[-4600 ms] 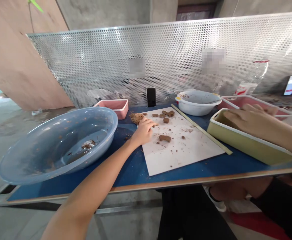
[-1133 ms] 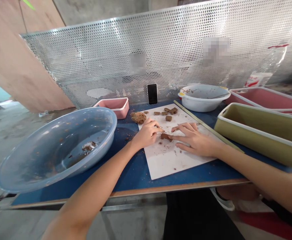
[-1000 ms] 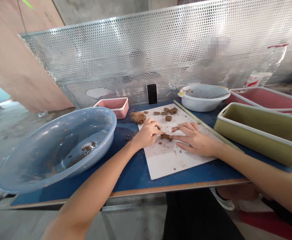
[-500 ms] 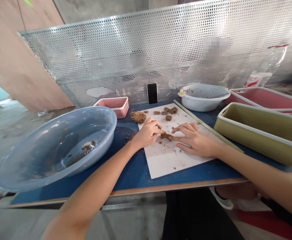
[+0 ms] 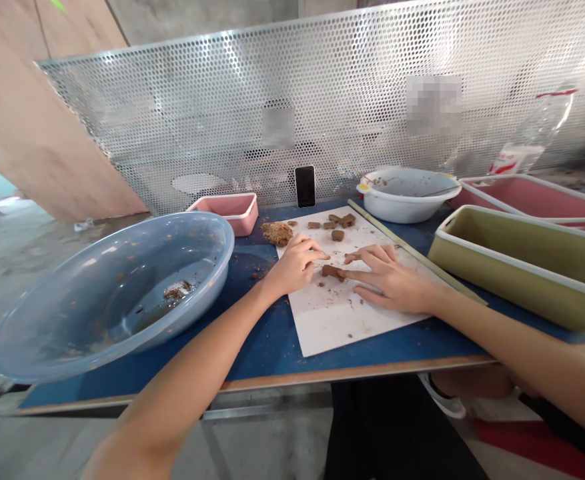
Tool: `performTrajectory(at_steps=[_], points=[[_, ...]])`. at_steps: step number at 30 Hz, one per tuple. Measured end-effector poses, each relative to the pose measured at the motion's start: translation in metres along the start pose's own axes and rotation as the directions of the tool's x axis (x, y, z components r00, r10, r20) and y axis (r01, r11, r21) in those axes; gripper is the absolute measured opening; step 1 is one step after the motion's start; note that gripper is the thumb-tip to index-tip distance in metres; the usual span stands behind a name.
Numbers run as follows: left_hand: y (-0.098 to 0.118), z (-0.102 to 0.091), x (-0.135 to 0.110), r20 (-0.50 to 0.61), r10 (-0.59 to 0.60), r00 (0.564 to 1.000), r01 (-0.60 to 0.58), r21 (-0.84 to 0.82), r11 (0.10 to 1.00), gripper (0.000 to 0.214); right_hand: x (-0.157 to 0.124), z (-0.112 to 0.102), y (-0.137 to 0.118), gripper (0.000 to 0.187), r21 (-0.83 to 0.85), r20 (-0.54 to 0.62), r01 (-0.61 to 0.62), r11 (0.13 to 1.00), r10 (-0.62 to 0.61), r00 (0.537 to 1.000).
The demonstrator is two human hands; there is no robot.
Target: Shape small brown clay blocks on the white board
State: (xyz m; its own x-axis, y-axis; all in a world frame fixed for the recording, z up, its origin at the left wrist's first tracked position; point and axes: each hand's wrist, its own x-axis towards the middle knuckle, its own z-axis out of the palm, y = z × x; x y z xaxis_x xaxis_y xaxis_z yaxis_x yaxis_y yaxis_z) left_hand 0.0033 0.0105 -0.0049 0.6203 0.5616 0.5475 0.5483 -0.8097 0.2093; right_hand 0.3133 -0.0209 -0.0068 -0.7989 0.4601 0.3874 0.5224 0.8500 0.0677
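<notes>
A white sheet (image 5: 342,313) lies on the blue table (image 5: 252,347). A small brown clay piece (image 5: 331,271) sits near its middle. My left hand (image 5: 295,263) rests at the sheet's left edge, fingers curled, fingertips just left of the piece. My right hand (image 5: 389,280) lies flat on the sheet with fingers spread, its fingertips touching the piece's right end. Several more clay bits (image 5: 337,223) lie at the sheet's far edge, and a rough clay lump (image 5: 277,233) sits at its far left corner.
A big blue basin (image 5: 107,293) with clay residue fills the left. A small pink tray (image 5: 227,208), a phone (image 5: 305,187) leaning on the perforated metal screen, a white bowl (image 5: 405,193), a thin stick (image 5: 412,250), a yellow-green tray (image 5: 522,267) and a pink tray (image 5: 532,197) stand around.
My right hand came from the yellow-green tray to the sheet and settled by the clay piece. Over the last second both hands have barely shifted.
</notes>
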Motion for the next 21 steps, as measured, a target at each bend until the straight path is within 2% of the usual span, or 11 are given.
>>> performTrajectory(at_steps=[5, 10, 16, 21], points=[[-0.001, 0.001, 0.000, -0.004, -0.017, 1.000, 0.017, 0.007, 1.000, 0.057, 0.002, -0.002, -0.002, 0.048, -0.007, 0.006, -0.047, 0.999, 0.047, 0.999], [-0.002, 0.001, 0.000, -0.017, -0.036, 0.999, 0.037, 0.029, 0.999, 0.055, 0.004, 0.000, -0.004, 0.050, 0.013, 0.020, -0.019, 1.000, 0.019, 1.000], [-0.004, 0.001, -0.001, -0.105, -0.090, 0.990, 0.091, 0.012, 0.996, 0.050, 0.008, 0.003, -0.007, 0.052, -0.022, -0.003, -0.044, 0.999, 0.044, 0.999], [-0.007, 0.003, -0.001, -0.101, -0.112, 0.989, 0.114, 0.015, 0.993, 0.048, 0.014, 0.008, -0.007, 0.055, -0.001, 0.028, -0.040, 0.999, 0.040, 0.999]])
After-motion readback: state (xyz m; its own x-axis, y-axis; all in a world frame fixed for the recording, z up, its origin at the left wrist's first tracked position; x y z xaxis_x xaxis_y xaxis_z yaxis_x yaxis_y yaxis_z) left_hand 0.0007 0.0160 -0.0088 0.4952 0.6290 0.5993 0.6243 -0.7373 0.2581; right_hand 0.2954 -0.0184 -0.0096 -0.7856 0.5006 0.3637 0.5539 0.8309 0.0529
